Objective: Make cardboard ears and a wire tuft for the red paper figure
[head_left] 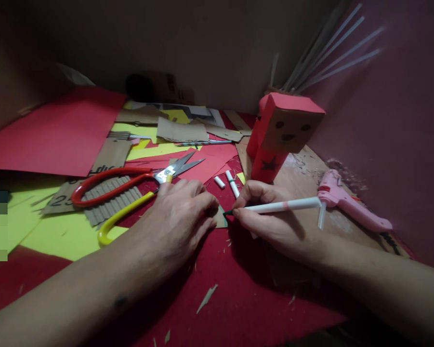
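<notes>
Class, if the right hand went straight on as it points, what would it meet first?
The right hand would likely meet the small card piece at the tip of its marker, then the left hand; depth is unclear.

This is a paper-craft workspace, set in a corner where a grey wall (220, 43) meets a pinkish wall (401, 111) (whether in a home or a studio, I cannot tell). Red paper (50, 130), yellow paper (68, 233) and corrugated cardboard (115, 195) crowd the surface, with 1 pair of scissors (162, 176) on top. A green-tipped marker (274, 207), 1 pink glue gun (354, 202) and 1 box-headed figure (292, 123) also point to handicraft, as do cut scraps (206, 299) strewn over the dark red covering (260, 303).
</notes>
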`<state>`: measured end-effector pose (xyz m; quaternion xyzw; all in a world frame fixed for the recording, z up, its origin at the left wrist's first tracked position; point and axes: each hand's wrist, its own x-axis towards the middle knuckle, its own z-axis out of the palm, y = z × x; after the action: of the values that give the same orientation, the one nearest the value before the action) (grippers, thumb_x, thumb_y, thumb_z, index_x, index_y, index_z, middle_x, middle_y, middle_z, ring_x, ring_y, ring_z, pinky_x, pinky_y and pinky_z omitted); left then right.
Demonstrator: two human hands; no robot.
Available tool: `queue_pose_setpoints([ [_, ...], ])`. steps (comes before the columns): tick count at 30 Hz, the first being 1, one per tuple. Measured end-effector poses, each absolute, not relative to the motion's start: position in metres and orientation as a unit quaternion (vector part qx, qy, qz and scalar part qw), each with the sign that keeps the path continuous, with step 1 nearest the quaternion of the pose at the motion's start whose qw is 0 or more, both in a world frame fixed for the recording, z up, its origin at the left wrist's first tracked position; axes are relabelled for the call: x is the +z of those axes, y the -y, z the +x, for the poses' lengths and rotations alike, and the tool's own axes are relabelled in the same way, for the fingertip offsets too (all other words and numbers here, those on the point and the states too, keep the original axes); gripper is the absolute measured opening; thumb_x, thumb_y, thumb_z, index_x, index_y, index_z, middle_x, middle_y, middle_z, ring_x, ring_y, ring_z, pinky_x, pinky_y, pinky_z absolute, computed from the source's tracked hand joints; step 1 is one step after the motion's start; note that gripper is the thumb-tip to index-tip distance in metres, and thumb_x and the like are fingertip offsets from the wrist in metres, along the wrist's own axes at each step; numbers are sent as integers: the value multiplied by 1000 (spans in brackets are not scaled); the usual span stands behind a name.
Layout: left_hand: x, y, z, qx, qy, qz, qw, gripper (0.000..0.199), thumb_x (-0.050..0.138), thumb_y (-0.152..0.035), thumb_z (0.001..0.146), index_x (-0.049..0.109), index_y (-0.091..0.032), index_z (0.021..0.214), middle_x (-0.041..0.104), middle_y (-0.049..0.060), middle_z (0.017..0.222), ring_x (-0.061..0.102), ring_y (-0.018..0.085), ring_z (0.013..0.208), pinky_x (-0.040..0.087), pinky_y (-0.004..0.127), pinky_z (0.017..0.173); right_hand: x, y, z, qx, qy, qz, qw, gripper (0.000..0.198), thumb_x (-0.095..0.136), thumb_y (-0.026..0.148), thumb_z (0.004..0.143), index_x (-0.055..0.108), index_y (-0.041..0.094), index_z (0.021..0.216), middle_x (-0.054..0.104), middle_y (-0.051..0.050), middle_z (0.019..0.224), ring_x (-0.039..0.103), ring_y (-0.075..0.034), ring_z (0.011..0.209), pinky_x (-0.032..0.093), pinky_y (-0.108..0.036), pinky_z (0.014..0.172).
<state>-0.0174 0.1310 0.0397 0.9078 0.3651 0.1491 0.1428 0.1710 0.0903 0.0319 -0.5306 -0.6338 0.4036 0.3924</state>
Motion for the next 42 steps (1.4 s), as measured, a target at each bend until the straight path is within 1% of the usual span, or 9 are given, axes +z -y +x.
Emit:
queue_pose_setpoints([
  [6, 40, -130, -20, 153, -365, 907, 142, 19, 49, -23, 87, 67, -19, 86, 57, 6, 86, 49, 23, 82, 39, 44, 79, 30, -91, 169, 384, 642, -523, 408, 8, 58, 12, 78, 55, 19, 74, 52, 6, 59, 47, -7, 49, 35, -19, 49],
  [14, 38, -130, -18, 160, -364, 909, 124, 19, 49, -22, 87, 67, -19, 87, 58, 6, 86, 49, 22, 81, 38, 45, 80, 31, -90, 172, 393, 636, -536, 391, 10, 57, 9, 75, 55, 19, 73, 53, 6, 56, 46, -7, 48, 33, -20, 46],
  [20, 37, -130, -18, 158, -362, 911, 120, 20, 48, -24, 88, 67, -19, 87, 57, 6, 86, 48, 21, 80, 38, 45, 81, 31, -91, 170, 381, 643, -529, 402, 8, 59, 12, 77, 55, 19, 74, 52, 6, 58, 47, -7, 49, 34, -20, 47],
  [25, 38, -130, -19, 158, -362, 909, 133, 19, 48, -24, 88, 67, -18, 86, 56, 6, 86, 48, 22, 81, 39, 45, 80, 29, -92, 170, 385, 643, -518, 412, 8, 60, 13, 78, 55, 19, 74, 52, 6, 59, 47, -7, 50, 35, -20, 48],
  [32, 39, -131, -18, 160, -356, 910, 143, 19, 48, -23, 88, 67, -18, 84, 56, 7, 84, 48, 23, 80, 39, 46, 79, 24, -93, 170, 390, 643, -507, 421, 6, 59, 18, 82, 55, 19, 78, 52, 5, 62, 46, -7, 50, 36, -20, 49],
  [36, 39, -131, -18, 158, -356, 911, 139, 18, 49, -22, 88, 67, -17, 85, 56, 7, 84, 48, 23, 80, 39, 48, 80, 26, -93, 170, 394, 647, -503, 416, 7, 59, 16, 82, 55, 19, 76, 52, 6, 62, 46, -6, 49, 37, -19, 50],
  [42, 38, -131, -19, 159, -356, 911, 135, 18, 49, -24, 88, 67, -18, 86, 56, 6, 86, 49, 22, 82, 39, 46, 81, 30, -92, 171, 391, 644, -519, 404, 9, 59, 12, 78, 55, 19, 74, 52, 6, 58, 46, -7, 48, 36, -20, 48],
])
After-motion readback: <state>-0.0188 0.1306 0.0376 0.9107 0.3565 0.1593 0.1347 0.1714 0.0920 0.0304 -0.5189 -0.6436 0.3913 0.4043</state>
